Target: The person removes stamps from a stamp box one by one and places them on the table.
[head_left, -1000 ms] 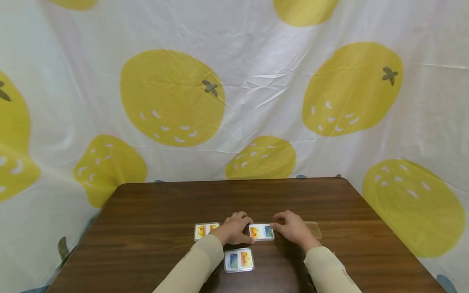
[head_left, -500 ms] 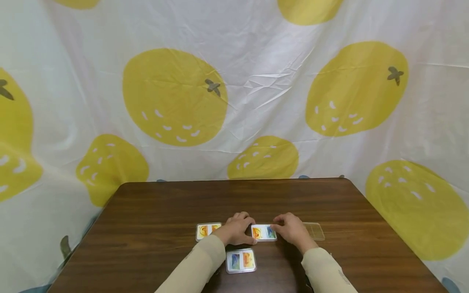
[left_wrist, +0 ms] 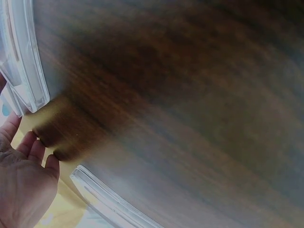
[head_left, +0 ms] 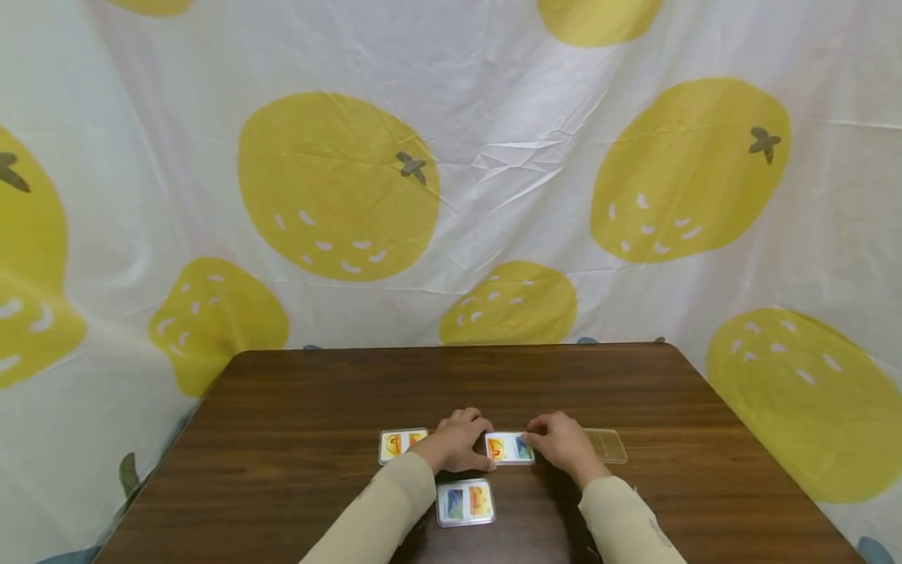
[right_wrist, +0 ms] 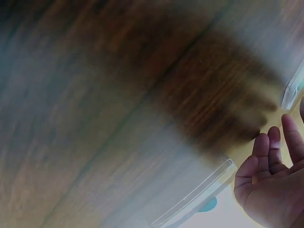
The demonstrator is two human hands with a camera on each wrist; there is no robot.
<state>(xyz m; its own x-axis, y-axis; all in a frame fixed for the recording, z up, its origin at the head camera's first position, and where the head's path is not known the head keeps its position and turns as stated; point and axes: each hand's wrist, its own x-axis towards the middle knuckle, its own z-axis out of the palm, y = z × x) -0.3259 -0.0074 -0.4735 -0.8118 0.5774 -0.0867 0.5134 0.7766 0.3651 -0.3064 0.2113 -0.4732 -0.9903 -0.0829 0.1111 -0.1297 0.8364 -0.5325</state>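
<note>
My left wrist view alone shows the layered edge of the clear card case [head_left: 504,450]. Overhead, I see the left hand [head_left: 458,443] pinching its left end, while the right hand [head_left: 561,443] arches half-curled at its right end, grip impossible to tell.

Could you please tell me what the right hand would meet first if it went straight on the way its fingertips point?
The right hand would probably meet the card case between the hands first; they overlap in the head view, though contact is unclear.
</note>
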